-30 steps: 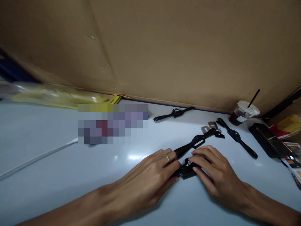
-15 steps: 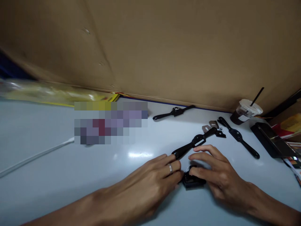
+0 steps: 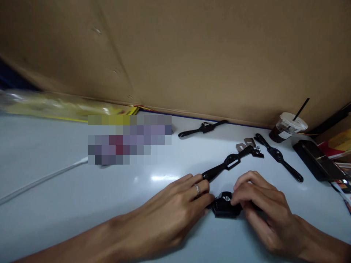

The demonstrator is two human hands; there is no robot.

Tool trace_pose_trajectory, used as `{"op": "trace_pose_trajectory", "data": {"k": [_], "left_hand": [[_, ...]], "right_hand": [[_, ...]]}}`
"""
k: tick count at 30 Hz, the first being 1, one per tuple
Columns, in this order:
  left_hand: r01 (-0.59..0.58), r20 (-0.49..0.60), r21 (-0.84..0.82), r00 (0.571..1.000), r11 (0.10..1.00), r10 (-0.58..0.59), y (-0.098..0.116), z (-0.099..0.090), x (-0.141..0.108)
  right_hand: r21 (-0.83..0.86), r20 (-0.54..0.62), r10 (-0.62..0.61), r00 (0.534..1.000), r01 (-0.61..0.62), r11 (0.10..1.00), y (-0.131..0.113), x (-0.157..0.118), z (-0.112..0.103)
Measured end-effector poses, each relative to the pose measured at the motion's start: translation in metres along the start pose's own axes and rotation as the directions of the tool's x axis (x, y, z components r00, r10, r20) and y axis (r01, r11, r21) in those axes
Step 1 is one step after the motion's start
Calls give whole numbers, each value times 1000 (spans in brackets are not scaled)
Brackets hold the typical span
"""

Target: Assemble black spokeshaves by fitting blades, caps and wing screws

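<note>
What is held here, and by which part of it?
The left hand holds the nearest tool by its left handle. Whether the right hand holds it cannot be told.

No lettering, brand or number can be read. The plastic cup (image 3: 276, 133) bears a white label (image 3: 285, 135), its print too small to make out. Dark marks on the end of the yellow packaging (image 3: 49, 109) along the tabletop (image 3: 68, 204) are blurred. The printed papers (image 3: 346, 167) at the right edge show coloured patches, their wording illegible.
</note>
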State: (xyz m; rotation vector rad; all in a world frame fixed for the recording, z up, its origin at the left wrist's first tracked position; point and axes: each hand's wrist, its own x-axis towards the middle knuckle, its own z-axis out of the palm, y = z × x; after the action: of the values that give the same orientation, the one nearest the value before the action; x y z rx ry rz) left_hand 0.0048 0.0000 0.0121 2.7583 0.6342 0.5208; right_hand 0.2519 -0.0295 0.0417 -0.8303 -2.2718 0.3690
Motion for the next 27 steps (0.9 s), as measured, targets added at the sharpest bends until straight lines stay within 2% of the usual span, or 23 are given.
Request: {"op": "trace_pose_trajectory", "data": {"k": [3,7,12,14,19,24,27], "left_hand": [[-4,8,-4,1000,1000,4,0,1,1],[-8,11,-4,1000,1000,8,-1,1,0],[-4,-1,-21,1000,1000,4,-2,2,-2],[1,-10,-21,1000,1000,-1,-2,2,-2],[-13,-33,-13,999,1000,13,-3,3,-2],[-13,-20,-21,1000,1000,13,-3,4,-2],[-19,-31,-11,999,1000,19,-3,4,-2]], "right_hand": [[-48,56,14,998,-11,999,2,-3,3],[-171,48,-24,999,32,985,6,-4,5],[-129,103,-147,984,159,979,2,-3,4],[-141,89,-191,978,202,969,0,-3,4],[-223,27,-98,995,101,969,2,-2,3],[-124,91,-193,977,203,971,2,-5,5],[-183,64,-185,981,194,964,1,-5,4]]}}
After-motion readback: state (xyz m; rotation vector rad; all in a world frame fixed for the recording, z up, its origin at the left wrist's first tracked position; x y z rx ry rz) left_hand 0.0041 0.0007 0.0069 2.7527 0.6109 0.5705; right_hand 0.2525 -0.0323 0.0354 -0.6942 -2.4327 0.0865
